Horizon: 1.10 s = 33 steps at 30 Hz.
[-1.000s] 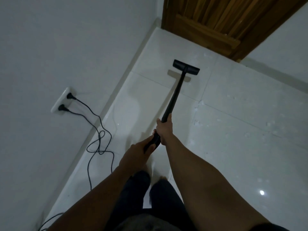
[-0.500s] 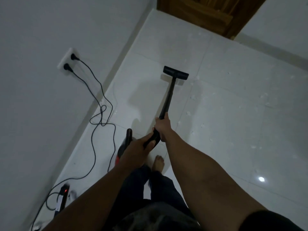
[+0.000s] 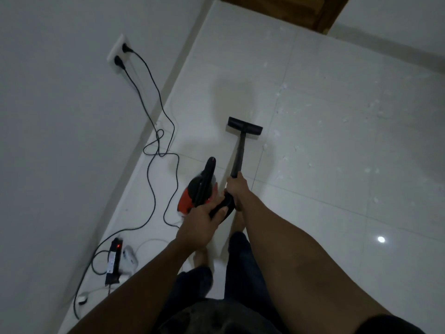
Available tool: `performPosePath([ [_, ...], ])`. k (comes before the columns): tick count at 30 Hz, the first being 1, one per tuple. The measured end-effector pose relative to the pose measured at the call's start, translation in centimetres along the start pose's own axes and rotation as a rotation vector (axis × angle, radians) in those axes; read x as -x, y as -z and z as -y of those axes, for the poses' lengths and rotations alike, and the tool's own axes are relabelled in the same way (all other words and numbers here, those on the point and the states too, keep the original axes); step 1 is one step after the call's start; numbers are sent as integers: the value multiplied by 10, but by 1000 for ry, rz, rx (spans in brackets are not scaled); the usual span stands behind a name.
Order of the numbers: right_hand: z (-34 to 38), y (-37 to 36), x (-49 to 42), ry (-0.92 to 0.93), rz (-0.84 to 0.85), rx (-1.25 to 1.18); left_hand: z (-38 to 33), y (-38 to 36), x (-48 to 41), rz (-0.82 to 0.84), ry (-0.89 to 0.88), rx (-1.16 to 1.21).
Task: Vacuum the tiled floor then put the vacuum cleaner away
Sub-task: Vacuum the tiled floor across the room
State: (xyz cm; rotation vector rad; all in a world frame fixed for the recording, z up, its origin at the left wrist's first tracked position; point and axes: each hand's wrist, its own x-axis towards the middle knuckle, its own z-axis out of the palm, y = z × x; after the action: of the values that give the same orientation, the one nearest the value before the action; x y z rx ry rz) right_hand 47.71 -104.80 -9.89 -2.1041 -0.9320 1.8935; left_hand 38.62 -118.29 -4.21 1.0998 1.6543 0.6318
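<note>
Black vacuum wand, flat nozzle on white tiles; both hands' grip closed round it.

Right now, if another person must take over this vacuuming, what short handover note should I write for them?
Left hand: closed on the rear end of the black vacuum wand.
Right hand: gripping the wand further forward.
Black flat floor nozzle: on the white tiled floor.
Red and black vacuum body: on the floor, left of the wand.
Done: tiles near the wall look clean.
Left: white scattered crumbs to the right; then store the vacuum.
</note>
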Motion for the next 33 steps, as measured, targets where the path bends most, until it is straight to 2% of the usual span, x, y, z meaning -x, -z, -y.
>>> performPosePath([
  [7,-54,-10,63,-57,34,37,14,-3,77,20,-3,1],
  [14,-77,-2,79,-96,59,16,18,-17,100,45,26,6],
  [24,-75,30,42,-103,96,-35,11,-48,63,74,80,1],
  [33,-23,93,-39,-66,95,42,-41,-91,-27,82,-42,-10],
])
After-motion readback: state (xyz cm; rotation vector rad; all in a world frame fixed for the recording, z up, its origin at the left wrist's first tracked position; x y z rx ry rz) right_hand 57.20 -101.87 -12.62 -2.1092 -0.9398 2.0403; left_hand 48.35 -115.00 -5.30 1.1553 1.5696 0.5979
